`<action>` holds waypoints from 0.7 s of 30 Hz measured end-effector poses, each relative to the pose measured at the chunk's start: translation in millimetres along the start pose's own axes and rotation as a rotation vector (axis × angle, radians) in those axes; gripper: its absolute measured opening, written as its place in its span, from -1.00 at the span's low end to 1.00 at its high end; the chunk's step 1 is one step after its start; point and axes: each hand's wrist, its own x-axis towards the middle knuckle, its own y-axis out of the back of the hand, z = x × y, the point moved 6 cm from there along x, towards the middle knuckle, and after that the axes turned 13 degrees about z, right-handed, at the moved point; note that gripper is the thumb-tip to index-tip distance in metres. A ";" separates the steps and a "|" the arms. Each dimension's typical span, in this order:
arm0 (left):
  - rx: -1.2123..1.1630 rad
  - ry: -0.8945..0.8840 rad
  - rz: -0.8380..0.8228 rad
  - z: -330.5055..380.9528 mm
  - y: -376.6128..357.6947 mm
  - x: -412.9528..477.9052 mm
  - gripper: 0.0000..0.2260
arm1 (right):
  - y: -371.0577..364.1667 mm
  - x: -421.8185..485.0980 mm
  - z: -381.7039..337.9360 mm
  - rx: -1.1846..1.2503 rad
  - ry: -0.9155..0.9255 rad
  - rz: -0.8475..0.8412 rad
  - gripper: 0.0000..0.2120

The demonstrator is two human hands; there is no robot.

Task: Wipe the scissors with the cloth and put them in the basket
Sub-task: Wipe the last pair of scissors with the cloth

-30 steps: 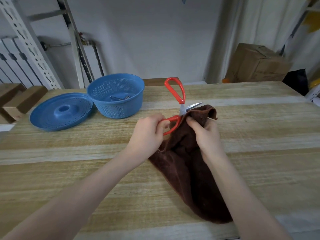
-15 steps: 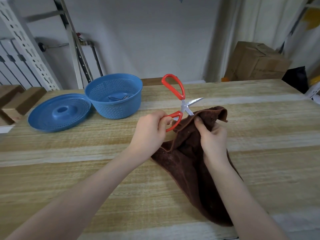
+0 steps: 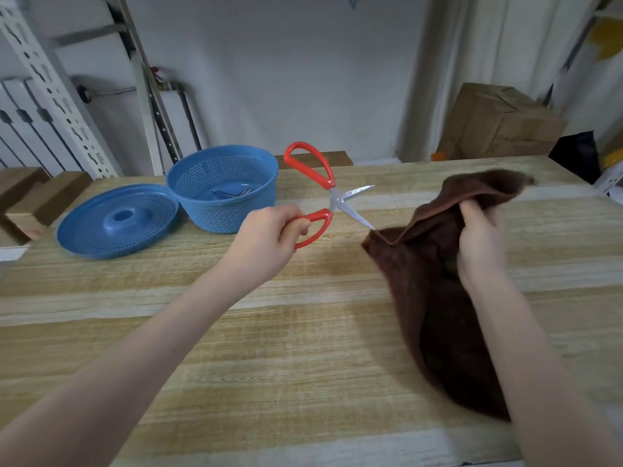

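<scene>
My left hand [image 3: 268,239] grips the lower red handle of the scissors [image 3: 332,197], held above the table with both steel blades spread apart and bare. The tip of the lower blade just meets the edge of the brown cloth [image 3: 435,284]. My right hand [image 3: 480,242] holds that cloth bunched up to the right; its tail drapes down onto the table. The blue perforated basket [image 3: 259,175] stands at the back left of the scissors, with some metal utensils lying inside.
A blue perforated lid [image 3: 116,219] lies flat on the wooden table [image 3: 303,348] to the left of the basket. Cardboard boxes [image 3: 499,124] stand behind the table's far right edge, wooden blocks [image 3: 43,197] at far left, and metal racking [image 3: 50,79] behind.
My right hand has pulled the cloth away to the right, off the blades. The scissors now stand uncovered in my left hand, which shifted slightly left.
</scene>
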 end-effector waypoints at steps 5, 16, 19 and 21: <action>0.072 -0.117 -0.132 2.4 -2.1 -3.6 -0.82 | -40.8 -15.3 -29.2 -0.228 0.297 -0.320 -0.66; 0.105 -0.226 -0.167 6.7 -9.0 -13.0 -0.81 | -93.9 -49.9 -11.8 -0.834 0.563 -0.656 -0.77; 0.077 -0.203 -0.148 5.9 -11.5 -16.0 -0.81 | -94.5 -49.9 -6.0 -0.838 0.509 -0.713 -0.82; 0.059 -0.203 -0.140 7.9 -12.2 -16.0 -0.82 | -93.6 -49.8 -5.1 -0.790 0.508 -0.725 -0.84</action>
